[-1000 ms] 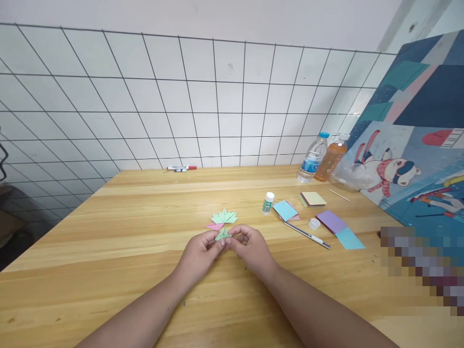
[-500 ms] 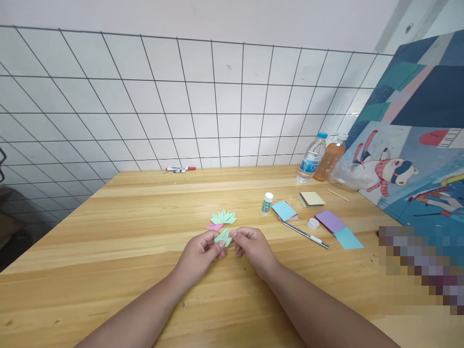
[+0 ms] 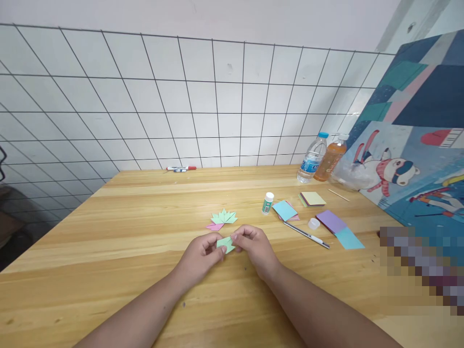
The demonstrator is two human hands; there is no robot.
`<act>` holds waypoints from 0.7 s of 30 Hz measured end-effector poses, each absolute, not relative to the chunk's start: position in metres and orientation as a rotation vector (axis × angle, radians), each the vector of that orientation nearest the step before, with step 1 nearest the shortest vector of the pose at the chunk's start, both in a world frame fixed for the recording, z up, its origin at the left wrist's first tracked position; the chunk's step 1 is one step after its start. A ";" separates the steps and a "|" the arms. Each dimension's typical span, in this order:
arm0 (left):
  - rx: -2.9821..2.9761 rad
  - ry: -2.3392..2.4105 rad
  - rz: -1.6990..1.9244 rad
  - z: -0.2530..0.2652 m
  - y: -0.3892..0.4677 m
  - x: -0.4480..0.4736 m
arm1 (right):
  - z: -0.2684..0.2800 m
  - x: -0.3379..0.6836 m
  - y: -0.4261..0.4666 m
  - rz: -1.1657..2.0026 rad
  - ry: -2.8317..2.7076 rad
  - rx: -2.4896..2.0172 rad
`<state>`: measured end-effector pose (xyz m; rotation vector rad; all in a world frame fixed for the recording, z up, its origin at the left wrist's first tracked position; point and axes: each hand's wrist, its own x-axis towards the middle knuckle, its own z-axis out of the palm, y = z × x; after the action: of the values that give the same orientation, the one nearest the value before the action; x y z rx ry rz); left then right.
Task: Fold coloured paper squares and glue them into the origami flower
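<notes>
Fingertips of left hand and right hand are pinching a green folded paper piece, each grip clamped, steadying its creases above the table.

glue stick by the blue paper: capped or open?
Open: the glue stick stands upright, and a clear cap lies apart on the table.

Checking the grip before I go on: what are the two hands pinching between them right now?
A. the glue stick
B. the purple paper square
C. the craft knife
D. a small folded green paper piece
D: the left hand and right hand meet on the small folded green paper piece, while the glue stick, craft knife and purple paper square lie untouched on the table.
</notes>
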<state>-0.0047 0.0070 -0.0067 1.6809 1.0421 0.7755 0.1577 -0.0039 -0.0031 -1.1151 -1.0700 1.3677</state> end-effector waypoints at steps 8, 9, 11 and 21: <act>1.407 1.062 0.936 -0.005 0.010 -0.007 | -0.005 0.157 -0.003 1.312 -1.178 -1.219; 1.376 1.079 0.954 -0.005 0.011 -0.007 | -0.006 0.157 -0.003 1.303 -1.214 -1.228; 1.341 1.105 0.980 -0.005 0.011 -0.007 | -0.008 0.156 -0.003 1.279 -1.285 -1.238; 1.341 1.047 0.956 -0.005 0.014 -0.007 | -0.007 0.157 -0.005 1.213 -1.437 -1.176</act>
<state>-0.0068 0.0140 -0.0055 1.3406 1.0471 0.9562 0.1574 -0.0048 -0.0070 -1.1756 -1.4370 1.2127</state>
